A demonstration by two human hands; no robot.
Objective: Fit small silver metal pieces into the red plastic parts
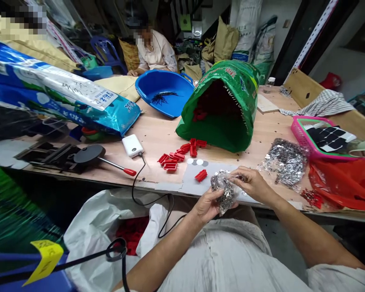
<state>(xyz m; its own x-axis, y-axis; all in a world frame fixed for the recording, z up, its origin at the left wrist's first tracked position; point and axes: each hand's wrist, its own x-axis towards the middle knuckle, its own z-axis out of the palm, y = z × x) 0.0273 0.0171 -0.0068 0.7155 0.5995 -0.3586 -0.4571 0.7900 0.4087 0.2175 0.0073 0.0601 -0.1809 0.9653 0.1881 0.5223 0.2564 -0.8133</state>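
Note:
A clear plastic bag of small shiny metal parts (226,196) is held between my two hands at the table's front edge. My left hand (208,205) wraps round the bag from below and the left. My right hand (251,182) pinches the bag's upper right side, fingers closed. One red plastic piece (201,175) lies just left of the bag on a grey sheet (188,180). Farther back, several more red pieces (173,158) form a loose pile before the mouth of a green sack (215,134), which has red pieces inside.
Another bag of metal parts (284,162) lies to the right, by a pink basket (304,136) and a red plastic bag (346,182). Left are a hand press with a red-tipped lever (118,165) and a white power bank (132,145). A person (156,50) sits behind a blue basin (164,89).

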